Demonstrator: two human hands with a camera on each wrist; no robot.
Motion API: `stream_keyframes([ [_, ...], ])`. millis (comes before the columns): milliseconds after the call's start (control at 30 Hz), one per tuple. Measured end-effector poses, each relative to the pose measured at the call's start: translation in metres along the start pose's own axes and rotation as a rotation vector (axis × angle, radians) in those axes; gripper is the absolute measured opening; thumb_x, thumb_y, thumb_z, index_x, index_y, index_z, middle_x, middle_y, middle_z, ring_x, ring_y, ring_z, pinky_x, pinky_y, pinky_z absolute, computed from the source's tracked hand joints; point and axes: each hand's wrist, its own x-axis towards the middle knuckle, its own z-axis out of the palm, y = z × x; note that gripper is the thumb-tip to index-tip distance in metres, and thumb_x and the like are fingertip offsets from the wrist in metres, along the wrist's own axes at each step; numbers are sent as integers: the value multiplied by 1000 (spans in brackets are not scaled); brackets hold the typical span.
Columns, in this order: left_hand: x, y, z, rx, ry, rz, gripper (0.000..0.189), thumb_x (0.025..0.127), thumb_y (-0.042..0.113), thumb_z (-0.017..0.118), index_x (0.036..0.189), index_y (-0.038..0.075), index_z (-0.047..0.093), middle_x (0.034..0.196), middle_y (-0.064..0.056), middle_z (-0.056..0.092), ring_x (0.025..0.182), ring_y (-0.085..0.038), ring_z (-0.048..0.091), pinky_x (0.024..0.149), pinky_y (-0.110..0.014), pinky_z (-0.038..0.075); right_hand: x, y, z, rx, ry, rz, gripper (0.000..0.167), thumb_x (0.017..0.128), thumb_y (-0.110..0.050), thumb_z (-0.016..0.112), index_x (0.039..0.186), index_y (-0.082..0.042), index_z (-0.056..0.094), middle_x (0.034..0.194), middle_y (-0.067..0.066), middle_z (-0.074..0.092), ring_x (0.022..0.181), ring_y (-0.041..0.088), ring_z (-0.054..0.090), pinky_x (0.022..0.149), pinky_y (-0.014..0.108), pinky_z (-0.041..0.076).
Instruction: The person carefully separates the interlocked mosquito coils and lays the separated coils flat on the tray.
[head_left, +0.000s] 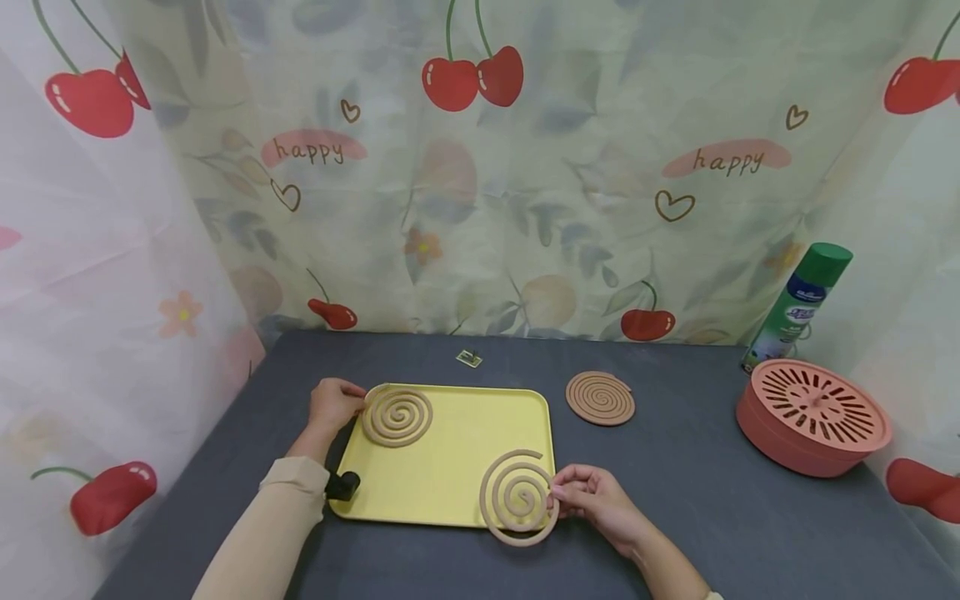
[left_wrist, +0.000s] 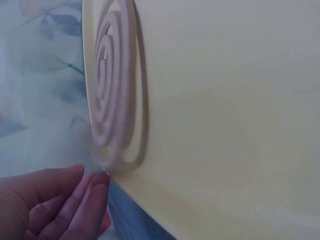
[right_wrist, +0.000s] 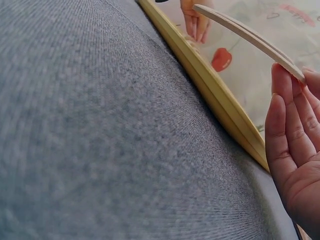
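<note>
1. From my feed, the right hand (head_left: 600, 500) pinches the nearer mosquito coil (head_left: 523, 501) between thumb and fingers, at its three o'clock edge.
2. I'd keep that pinch light and the spiral level; its thin rings look easy to snap.
3. This coil overlaps the yellow tray's (head_left: 450, 471) four o'clock corner, so I'd mind the rim.
4. The left hand's (head_left: 333, 408) fingertips meet the farther coil (head_left: 398, 414) at ten o'clock; I cannot tell whether they grip.
5. I'd steer clear of the loose coil (head_left: 600, 398) off the tray, toward two o'clock.
</note>
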Motion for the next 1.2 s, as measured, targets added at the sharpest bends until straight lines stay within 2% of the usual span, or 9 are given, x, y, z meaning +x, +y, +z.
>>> stream_keyframes([
  [367, 2, -2, -4, 27, 37, 11, 16, 74, 1, 67, 88, -5, 71, 79, -19, 70, 59, -19, 64, 60, -33, 53, 4, -1, 1, -3, -5, 12, 3, 92, -11, 56, 92, -12, 59, 82, -5, 71, 76, 7, 66, 72, 25, 55],
  [567, 2, -4, -2, -8, 63, -6, 16, 76, 2, 68, 90, -5, 70, 83, -21, 70, 61, -21, 65, 58, -33, 53, 9, -6, 4, -17, -6, 21, 4, 92, -13, 57, 93, -10, 59, 82, -5, 71, 77, 6, 66, 73, 25, 54],
  [633, 2, -6, -2, -79, 56, -23, 17, 78, 1, 67, 92, -7, 69, 85, -23, 69, 62, -21, 66, 58, -31, 54, 12, -8, 6, -25, -7, 21, 5, 91, -13, 58, 93, -9, 58, 82, -5, 71, 77, 6, 66, 73, 24, 54],
  [733, 1, -8, -3, -242, 21, -65, 22, 80, -1, 65, 100, -11, 65, 85, -22, 69, 64, -17, 66, 61, -29, 56, 17, -11, 10, -35, -8, 20, 7, 91, -13, 58, 94, -7, 58, 82, -5, 71, 76, 6, 66, 72, 24, 55],
  [833, 1, -10, -5, -415, -24, -113, 30, 82, -2, 62, 109, -15, 60, 80, -12, 67, 65, -9, 65, 65, -27, 57, 24, -13, 14, -43, -2, 34, 10, 90, -14, 60, 95, -6, 58, 81, -4, 71, 75, 7, 66, 70, 24, 55],
  [933, 0, -9, -9, -542, -58, -153, 36, 84, -2, 62, 116, -16, 55, 76, -1, 64, 65, -4, 64, 68, -25, 57, 32, -15, 17, -52, 21, 65, 12, 90, -15, 61, 96, -5, 58, 80, -4, 71, 75, 7, 66, 70, 23, 54],
  [1067, 1, -7, -13, -656, -80, -183, 41, 84, -1, 64, 119, -16, 51, 74, 4, 61, 66, -4, 64, 69, -24, 57, 42, -15, 24, -61, 37, 99, 15, 90, -15, 60, 97, -2, 57, 79, -3, 71, 72, 6, 65, 69, 23, 55],
  [1200, 11, -19, -6, -713, -73, -223, 42, 82, 3, 67, 120, -10, 54, 73, 7, 63, 66, -2, 65, 68, -21, 56, 56, -15, 33, -71, 58, 119, 18, 89, -13, 61, 97, 2, 58, 75, -2, 69, 67, 6, 64, 67, 23, 55],
])
